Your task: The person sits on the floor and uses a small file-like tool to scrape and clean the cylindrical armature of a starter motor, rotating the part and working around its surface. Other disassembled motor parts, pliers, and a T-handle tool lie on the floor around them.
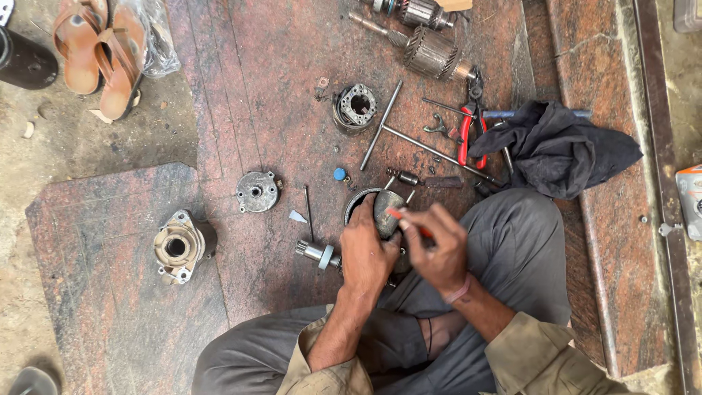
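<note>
**Person seated on a stone floor, working on a dismantled motor**

Seen from above, a person sits cross-legged on a worn, reddish polished stone floor [278,66], grimy with oil and dust. At ten o'clock the stone gives way to bare, dirty concrete.

The left hand [365,252] wraps around a dark cylindrical motor housing [380,208] just below the centre, its grip closed on the rim. The right hand [435,249], just beside it, pinches a slim red-handled tool [409,221] whose tip meets the housing.

Parts lie scattered around. A toothed shaft [316,253] sits touching the left hand at nine o'clock. A round end cover [257,192] lies at ten o'clock, and a larger cast nose housing [179,246] farther out at nine. A brush holder [355,107] rests at twelve o'clock, with a T-shaped wrench [395,132] beside it. Two copper armatures [431,53] lie at the top edge. Red-handled pliers [468,132] and a crumpled black cloth [559,146] sit at two o'clock. A pair of brown sandals [102,51] stands at eleven o'clock.
</note>
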`<state>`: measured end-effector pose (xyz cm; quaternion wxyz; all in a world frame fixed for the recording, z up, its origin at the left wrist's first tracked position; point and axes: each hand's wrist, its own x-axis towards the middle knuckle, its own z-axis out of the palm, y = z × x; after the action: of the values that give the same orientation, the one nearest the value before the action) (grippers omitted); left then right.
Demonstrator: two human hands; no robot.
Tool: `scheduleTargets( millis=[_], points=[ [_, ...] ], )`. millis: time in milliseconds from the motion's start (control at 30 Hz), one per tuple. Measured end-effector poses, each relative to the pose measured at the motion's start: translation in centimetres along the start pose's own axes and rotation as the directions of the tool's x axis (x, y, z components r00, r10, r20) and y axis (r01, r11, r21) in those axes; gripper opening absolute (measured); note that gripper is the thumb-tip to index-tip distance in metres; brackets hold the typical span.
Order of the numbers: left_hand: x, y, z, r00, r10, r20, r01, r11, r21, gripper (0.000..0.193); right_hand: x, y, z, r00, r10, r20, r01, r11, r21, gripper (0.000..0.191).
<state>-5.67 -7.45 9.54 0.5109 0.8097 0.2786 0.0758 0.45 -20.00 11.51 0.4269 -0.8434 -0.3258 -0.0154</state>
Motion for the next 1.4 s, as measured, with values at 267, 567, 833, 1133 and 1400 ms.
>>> scheduleTargets(
  millis=[267,567,833,1133,1400],
  points=[
    [-0.2,-0.1,0.0,0.999,0.031,0.006,-0.032,0.999,0.032,0.077,-0.1,0.7,0.5,1.000,0.020,0.016,-0.019,0.999,-0.026,0.008],
    [-0.2,-0.3,0.1,1.000,0.007,-0.018,-0.007,1.000,-0.002,0.070,-0.5,-0.2,0.5,1.000,-0.029,0.006,0.029,1.000,-0.008,0.011],
    [-0.3,-0.1,0.0,1.000,0.014,-0.026,-0.015,1.000,-0.011,0.069,-0.3,-0.4,0.5,0.998,0.056,0.000,-0.056,0.998,0.036,0.015],
    [-0.2,0.1,-0.1,1.000,0.002,0.005,-0.002,1.000,0.024,0.077,0.1,-0.1,0.4,0.999,0.032,-0.003,-0.032,0.999,-0.002,0.012],
    [-0.3,-0.2,0.0,1.000,0.025,-0.003,-0.025,0.999,0.028,0.080,0.2,0.0,0.4,0.997,0.080,-0.014,-0.080,0.996,-0.027,0.013]
  ],
)
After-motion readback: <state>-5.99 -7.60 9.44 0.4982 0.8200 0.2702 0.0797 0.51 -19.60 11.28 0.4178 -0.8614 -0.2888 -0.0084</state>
